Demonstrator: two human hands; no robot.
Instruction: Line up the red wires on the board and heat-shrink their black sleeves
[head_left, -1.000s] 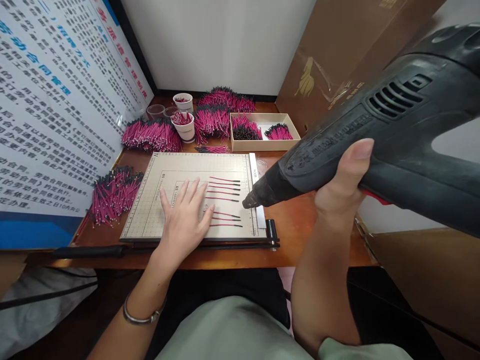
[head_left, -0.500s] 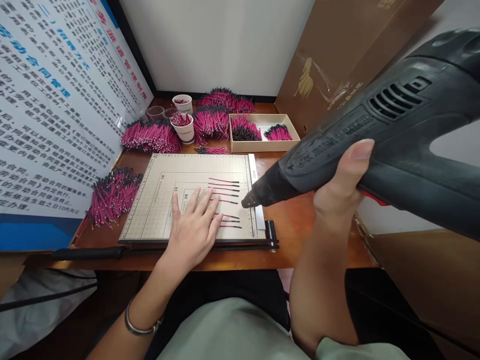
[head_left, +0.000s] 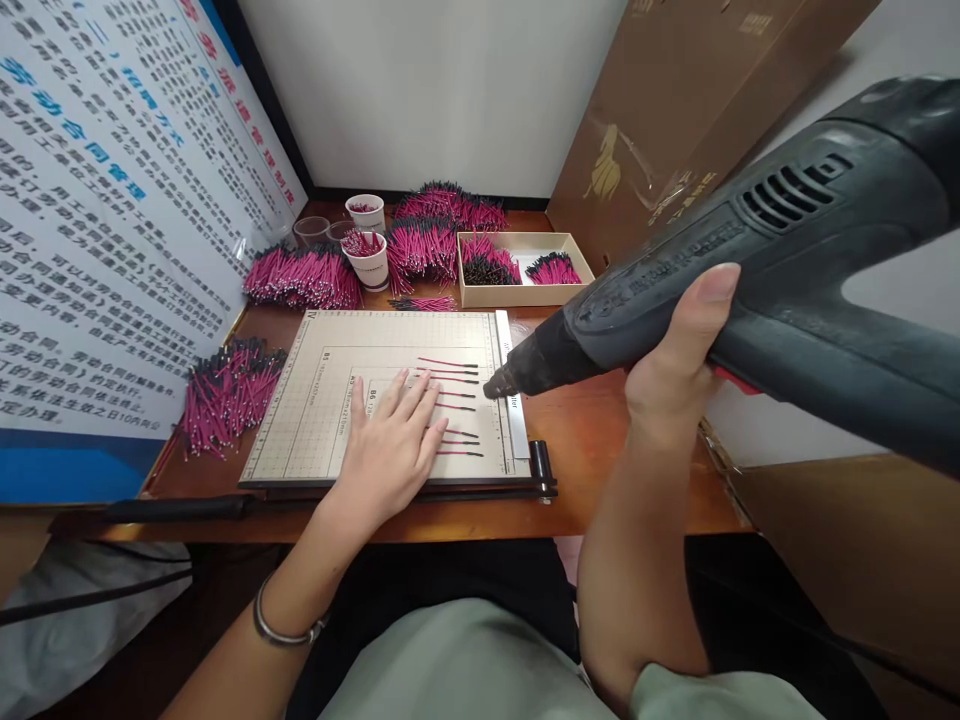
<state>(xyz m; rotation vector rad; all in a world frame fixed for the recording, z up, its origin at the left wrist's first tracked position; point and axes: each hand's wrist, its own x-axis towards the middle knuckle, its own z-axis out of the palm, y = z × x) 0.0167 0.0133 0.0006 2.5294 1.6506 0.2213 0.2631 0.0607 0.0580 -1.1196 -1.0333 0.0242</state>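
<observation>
My right hand (head_left: 679, 355) is wrapped round the grip of a black heat gun (head_left: 660, 270). Its nozzle points left and down, close to the black ends of several short red wires (head_left: 454, 394) lying side by side. These wires rest on a paper cutter board (head_left: 300, 400) printed with a grid and size marks. Flat on the board lies my left hand (head_left: 390, 445), fingers spread over the left ends of the wires, which it partly hides. The board's blade arm, with a black handle (head_left: 180, 508), runs along the near edge.
Piles of red wires with black ends (head_left: 304, 277) stand behind the board, and another pile (head_left: 232, 395) lies to its left. Paper cups (head_left: 369, 268) and a shallow box (head_left: 532, 295) hold more. A printed panel (head_left: 112, 220) stands left, a brown carton (head_left: 622, 150) right.
The heat gun's nozzle has moved slightly up along the row of wire ends. My left hand stays flat in nearly the same place.
</observation>
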